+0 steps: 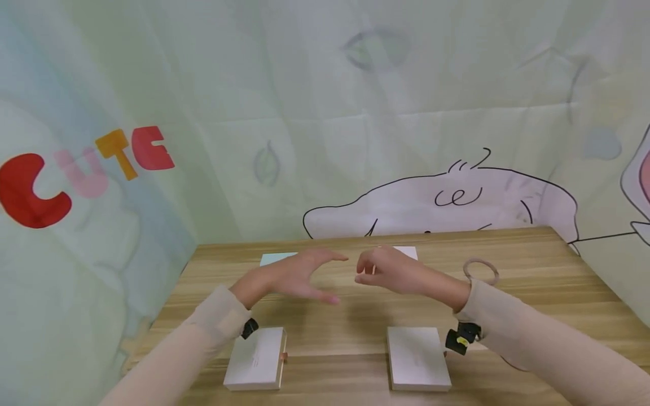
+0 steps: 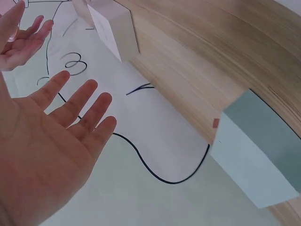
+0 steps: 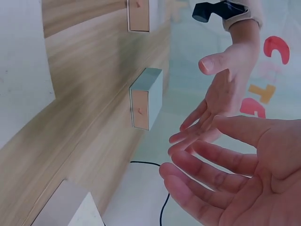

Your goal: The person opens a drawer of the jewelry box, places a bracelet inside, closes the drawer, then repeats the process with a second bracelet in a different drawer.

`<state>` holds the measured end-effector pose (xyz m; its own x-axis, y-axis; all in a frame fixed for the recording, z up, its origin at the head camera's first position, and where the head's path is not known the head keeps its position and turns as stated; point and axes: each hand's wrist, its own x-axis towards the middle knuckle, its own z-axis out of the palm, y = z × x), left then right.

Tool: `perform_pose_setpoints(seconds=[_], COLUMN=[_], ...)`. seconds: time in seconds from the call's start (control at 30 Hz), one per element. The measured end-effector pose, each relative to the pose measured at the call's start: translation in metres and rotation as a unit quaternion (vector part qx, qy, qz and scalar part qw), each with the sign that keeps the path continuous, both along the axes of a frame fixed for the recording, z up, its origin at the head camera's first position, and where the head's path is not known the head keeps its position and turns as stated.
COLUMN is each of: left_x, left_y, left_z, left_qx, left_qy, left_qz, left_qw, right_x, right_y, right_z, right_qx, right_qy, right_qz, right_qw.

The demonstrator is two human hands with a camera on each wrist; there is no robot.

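Above the wood-grained worktop, the left hand spreads thumb and fingers apart; the right hand bends its fingers loosely, thumb apart. Near the far edge sit a pale blue rectangular box and a white rectangular box.

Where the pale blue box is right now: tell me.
In the head view, the pale blue box sits near the far edge of the table, left of centre, partly hidden behind the left hand, with a white box to its right.
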<state>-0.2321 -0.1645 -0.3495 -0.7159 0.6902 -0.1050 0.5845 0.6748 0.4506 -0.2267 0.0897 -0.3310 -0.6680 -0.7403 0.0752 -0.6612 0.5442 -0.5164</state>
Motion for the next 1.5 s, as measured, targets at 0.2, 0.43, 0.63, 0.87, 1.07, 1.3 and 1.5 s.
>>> perform_pose_setpoints(seconds=[0.2, 0.43, 0.63, 0.87, 1.07, 1.3, 1.5], left_x=[0.006, 0.015, 0.022, 0.03, 0.039, 0.044, 0.045], left_y=[0.016, 0.034, 0.049, 0.066, 0.077, 0.091, 0.106], left_z=[0.001, 0.002, -0.002, -0.01, -0.019, -0.029, -0.038], left_qx=[-0.006, -0.018, -0.015, -0.019, -0.032, -0.04, -0.048], left_qy=[0.002, 0.026, 0.035, 0.04, 0.043, 0.081, 0.102], left_qz=[-0.018, -0.049, -0.078, -0.097, -0.109, -0.14, -0.165], left_qw=[0.9998, 0.9983, 0.9962, 0.9943, 0.9926, 0.986, 0.9798], right_x=[0.01, 0.022, 0.033, 0.046, 0.051, 0.058, 0.063], right_y=[0.021, 0.045, 0.064, 0.087, 0.102, 0.115, 0.125], right_z=[0.001, 0.0, -0.004, -0.009, -0.015, -0.025, -0.037], right_qx=[-0.026, -0.031, -0.034, -0.033, -0.037, -0.041, -0.041], right_qy=[0.015, -0.023, -0.039, -0.038, -0.048, -0.042, -0.058], right_qz=[0.019, 0.001, -0.02, -0.04, -0.052, -0.058, -0.076], right_qw=[0.999, 0.999, 0.998, 0.998, 0.997, 0.997, 0.995])
